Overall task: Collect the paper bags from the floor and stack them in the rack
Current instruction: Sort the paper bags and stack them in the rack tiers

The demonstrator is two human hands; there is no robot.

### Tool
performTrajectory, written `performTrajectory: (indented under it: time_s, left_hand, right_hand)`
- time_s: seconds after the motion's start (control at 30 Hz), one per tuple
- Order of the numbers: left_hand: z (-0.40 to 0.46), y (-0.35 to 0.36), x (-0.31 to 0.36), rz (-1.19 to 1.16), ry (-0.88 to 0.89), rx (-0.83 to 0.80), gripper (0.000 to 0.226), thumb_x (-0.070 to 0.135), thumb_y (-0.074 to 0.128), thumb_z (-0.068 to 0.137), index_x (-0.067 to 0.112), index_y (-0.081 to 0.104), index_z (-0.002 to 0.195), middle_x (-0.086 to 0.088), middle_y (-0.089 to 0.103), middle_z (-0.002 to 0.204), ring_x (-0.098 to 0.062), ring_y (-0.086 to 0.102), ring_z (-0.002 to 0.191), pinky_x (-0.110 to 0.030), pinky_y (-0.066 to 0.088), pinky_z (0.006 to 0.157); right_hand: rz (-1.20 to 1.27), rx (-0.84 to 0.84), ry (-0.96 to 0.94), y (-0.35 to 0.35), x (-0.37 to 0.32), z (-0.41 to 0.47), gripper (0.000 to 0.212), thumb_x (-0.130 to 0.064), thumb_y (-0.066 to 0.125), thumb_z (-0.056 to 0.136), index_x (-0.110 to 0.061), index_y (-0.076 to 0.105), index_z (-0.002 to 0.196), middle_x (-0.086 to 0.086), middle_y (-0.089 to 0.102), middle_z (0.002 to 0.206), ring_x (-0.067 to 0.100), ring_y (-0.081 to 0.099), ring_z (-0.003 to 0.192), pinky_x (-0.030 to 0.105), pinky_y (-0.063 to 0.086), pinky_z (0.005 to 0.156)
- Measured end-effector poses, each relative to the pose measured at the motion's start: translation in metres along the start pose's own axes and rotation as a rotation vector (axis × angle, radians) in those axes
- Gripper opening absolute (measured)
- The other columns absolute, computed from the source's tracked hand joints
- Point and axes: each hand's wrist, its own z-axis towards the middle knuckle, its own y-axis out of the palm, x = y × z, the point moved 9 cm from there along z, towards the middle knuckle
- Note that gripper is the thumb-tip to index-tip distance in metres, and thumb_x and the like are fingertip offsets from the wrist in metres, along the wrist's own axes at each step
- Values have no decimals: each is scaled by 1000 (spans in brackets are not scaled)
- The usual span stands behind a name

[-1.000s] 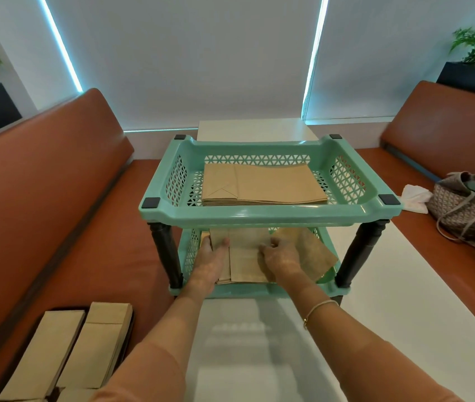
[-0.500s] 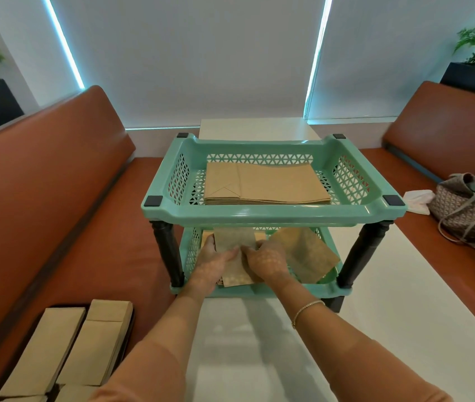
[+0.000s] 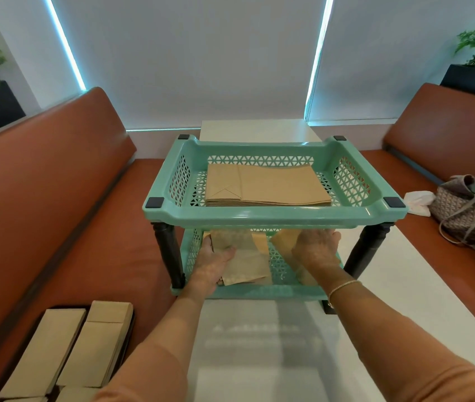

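Note:
A teal two-tier rack (image 3: 274,213) stands on a white table (image 3: 259,349). Its upper tier holds a flat stack of brown paper bags (image 3: 271,187). In the lower tier my left hand (image 3: 211,266) grips a small stack of paper bags (image 3: 247,262), thumb on top of it. My right hand (image 3: 316,250) lies palm down on another paper bag (image 3: 284,242), which sits askew at the right of the lower tier. The upper tier's rim hides that hand's fingertips.
More paper bags (image 3: 85,349) lie in a dark tray on the orange bench (image 3: 41,227) at the lower left. On the right bench sit a patterned handbag (image 3: 468,207) and a white tissue (image 3: 417,198). Black rack legs (image 3: 169,256) flank my hands.
My right hand has moved from the middle stack to the askew bag on the right. My left hand stays on the left stack, which has turned slightly.

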Motion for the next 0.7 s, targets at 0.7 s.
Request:
performTrajectory:
  time_s: [0.7]
  left_hand:
    - [4,-3,-7,-1,-23,19,67,22,74,77,17,40,135,-5,59,124,-27,57,113,-47,45,100]
  right_hand:
    - [472,115,103,-12,16,1,38,-33,50,86,-17,48,121,9,52,123,34,44,115,46,34,100]
